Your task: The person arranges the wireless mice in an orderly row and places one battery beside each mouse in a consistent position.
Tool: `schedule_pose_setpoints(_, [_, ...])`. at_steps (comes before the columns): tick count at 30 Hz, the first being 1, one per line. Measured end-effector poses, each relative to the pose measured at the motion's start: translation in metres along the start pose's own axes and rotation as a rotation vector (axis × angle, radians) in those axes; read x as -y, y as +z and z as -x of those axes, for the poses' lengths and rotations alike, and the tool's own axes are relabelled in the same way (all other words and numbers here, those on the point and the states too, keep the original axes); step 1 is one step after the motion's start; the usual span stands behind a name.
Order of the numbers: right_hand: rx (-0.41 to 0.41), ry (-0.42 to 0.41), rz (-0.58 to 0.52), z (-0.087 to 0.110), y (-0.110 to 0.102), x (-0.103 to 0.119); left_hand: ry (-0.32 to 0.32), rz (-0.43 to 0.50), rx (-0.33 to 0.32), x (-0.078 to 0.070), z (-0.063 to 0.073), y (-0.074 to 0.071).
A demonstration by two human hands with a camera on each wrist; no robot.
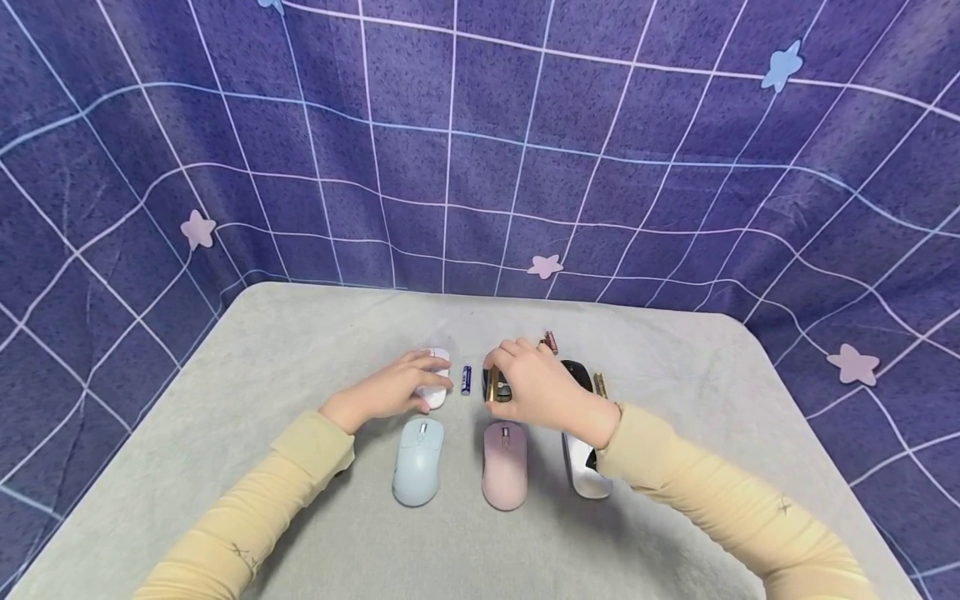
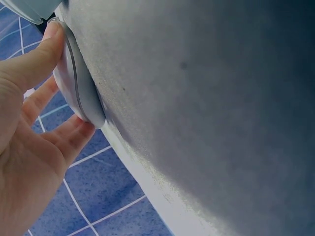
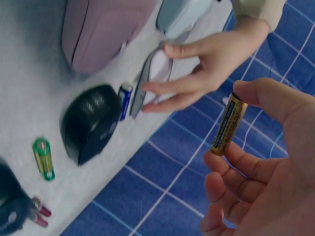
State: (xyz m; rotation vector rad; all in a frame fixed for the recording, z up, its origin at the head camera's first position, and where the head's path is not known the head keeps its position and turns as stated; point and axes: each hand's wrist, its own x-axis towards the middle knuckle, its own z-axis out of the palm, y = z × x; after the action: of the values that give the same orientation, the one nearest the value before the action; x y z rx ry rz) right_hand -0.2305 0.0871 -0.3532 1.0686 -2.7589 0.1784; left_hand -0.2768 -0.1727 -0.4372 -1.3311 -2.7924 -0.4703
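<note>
My left hand [image 1: 386, 390] grips a white computer mouse [image 2: 74, 73] on the table, thumb at one end and fingertips at the other. Between thumb and fingertips, my right hand [image 3: 280, 152] pinches a gold cylindrical battery [image 3: 229, 125] by its two ends, raised above the surface. Below the right hand lies a black mouse [image 3: 91, 123], partly hidden by it in the head view. A blue battery [image 1: 467, 381] lies between the white mouse and this black one.
A light blue mouse [image 1: 418, 462] and a pink mouse [image 1: 506, 467] lie in front. Partly under the right forearm is a white-and-black mouse [image 1: 587, 475]. Another black mouse [image 1: 577, 375], gold batteries [image 1: 600, 385], red batteries [image 1: 551, 342] and a green-ended battery [image 3: 44, 158] lie around the right hand.
</note>
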Motion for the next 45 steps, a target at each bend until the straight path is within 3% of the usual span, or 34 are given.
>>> schedule_pose_setpoints(14, [0.006, -0.048, -0.035, 0.008, 0.024, 0.020, -0.004, -0.005, 0.001, 0.003, -0.001, 0.003])
schedule_pose_setpoints(30, [0.111, -0.067, 0.015, 0.012, 0.054, 0.034, -0.037, -0.002, 0.015, 0.003, -0.001, 0.004])
schedule_pose_setpoints(45, [0.201, -0.051, 0.052, 0.011, 0.073, 0.044, -0.028, 0.005, 0.008, 0.003, -0.001, 0.003])
